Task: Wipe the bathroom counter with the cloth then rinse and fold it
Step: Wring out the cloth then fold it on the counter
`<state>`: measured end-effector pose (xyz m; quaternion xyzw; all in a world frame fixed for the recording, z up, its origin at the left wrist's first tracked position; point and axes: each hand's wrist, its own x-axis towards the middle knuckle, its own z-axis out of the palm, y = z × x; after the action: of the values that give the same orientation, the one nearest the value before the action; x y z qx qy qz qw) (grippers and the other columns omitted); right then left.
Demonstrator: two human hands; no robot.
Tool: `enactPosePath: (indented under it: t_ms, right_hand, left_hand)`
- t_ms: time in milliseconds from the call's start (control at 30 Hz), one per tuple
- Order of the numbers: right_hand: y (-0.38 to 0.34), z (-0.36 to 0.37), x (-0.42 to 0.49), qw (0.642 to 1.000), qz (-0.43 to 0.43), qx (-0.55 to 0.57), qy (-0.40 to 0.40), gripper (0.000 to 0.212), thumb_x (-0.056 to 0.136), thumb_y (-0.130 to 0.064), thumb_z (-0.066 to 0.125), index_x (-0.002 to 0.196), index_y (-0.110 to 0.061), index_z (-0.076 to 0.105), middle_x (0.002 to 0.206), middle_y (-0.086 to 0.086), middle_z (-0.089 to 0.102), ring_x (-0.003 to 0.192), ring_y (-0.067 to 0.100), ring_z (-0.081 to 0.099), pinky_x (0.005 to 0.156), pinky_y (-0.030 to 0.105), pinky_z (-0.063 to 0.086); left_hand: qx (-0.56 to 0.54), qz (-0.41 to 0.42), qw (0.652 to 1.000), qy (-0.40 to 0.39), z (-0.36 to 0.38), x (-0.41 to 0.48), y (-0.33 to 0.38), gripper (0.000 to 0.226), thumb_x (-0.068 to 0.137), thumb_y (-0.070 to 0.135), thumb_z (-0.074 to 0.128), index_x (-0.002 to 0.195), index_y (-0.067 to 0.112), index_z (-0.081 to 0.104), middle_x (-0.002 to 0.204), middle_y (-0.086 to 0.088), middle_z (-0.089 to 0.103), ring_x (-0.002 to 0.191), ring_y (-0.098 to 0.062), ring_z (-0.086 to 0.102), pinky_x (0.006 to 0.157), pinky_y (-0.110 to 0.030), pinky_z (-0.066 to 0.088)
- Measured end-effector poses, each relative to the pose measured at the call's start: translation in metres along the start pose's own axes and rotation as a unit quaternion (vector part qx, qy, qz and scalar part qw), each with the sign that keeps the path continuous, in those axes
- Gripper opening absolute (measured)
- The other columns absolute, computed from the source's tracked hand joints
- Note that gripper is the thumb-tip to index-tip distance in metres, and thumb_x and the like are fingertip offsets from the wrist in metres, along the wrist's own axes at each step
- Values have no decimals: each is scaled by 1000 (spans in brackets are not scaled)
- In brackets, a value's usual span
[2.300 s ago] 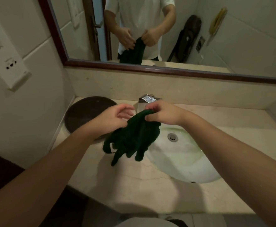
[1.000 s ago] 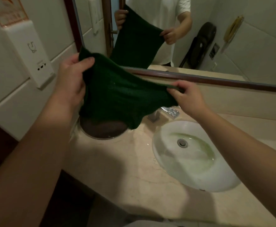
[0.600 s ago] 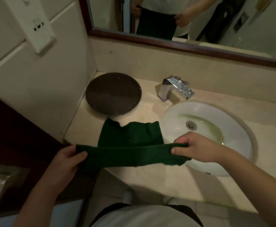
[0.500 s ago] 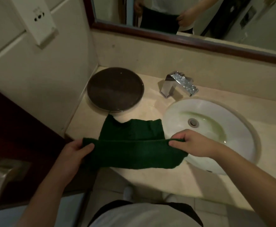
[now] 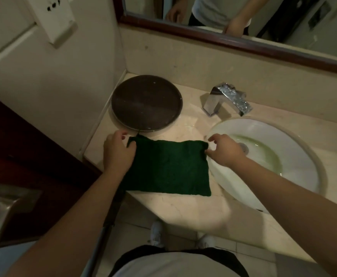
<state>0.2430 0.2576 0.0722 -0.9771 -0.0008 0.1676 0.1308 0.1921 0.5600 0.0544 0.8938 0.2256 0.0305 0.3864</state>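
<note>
Green cloth (image 5: 169, 166) lies flat on the table (image 5: 183, 208), centre of frame. It is a neat rectangle that looks doubled over. Its right edge is just beside the sink basin (image 5: 311, 156) rim, and its near-left corner is at the table's front lip.

Left hand (image 5: 117, 152) is at the cloth's far-left corner. Its grip has fingers curled in at that corner, which looks like a pinch, but the back of the hand hides the contact.

Right hand (image 5: 223, 150) is at the far-right corner with the thumb against the cloth's edge and the fingers half curled above it. That is a loose pinch, not tight.

Why so, as a judgement: both hands take the far corners to square the edges and keep the layers lined up. The cloth lies flat because a fold needs a firm surface. It is kept left of the basin, likely to stay off the wet bowl.

Round dark tray (image 5: 145, 102) sits upper centre-left, just beyond the cloth and close to its far-left corner. Chrome faucet (image 5: 225, 100) is upper centre-right, behind the basin. The mirror (image 5: 233, 42) at the upper right reflects the person's arms. A white wall dispenser (image 5: 53, 19) is at the upper left.

Step judged: folding, late in the task. The next fold would need a fresh grip on one side. Risk: the cloth is close to the front lip, so a careless pull could drag it off.
</note>
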Motion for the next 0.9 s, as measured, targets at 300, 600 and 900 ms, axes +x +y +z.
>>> enactPosePath:
  t_ms: [300,600,900]
  right_hand:
    - [-11,17,9,992,-92,89,10,45,92,-14,57,137,-16,52,136,9,56,122,28,53,102,36,40]
    - [-9,14,4,985,-14,-18,-172,21,87,-28,56,99,-12,63,99,8,65,94,24,59,75,30,44]
    - [-84,-38,0,920,98,288,-245,26,88,-14,57,112,-7,62,79,11,59,54,13,48,42,20,37]
  left_hand:
    - [213,306,896,-242,94,-121,55,47,78,53,63,109,18,57,107,-5,55,100,-24,52,79,-38,43]
    - [84,267,937,-208,95,-132,21,8,79,13,60,85,15,64,82,-3,64,79,-22,58,64,-32,46]
    - [-376,-155,910,-78,26,-128,-5,15,92,-1,54,96,10,63,96,-10,68,95,-26,66,84,-44,55]
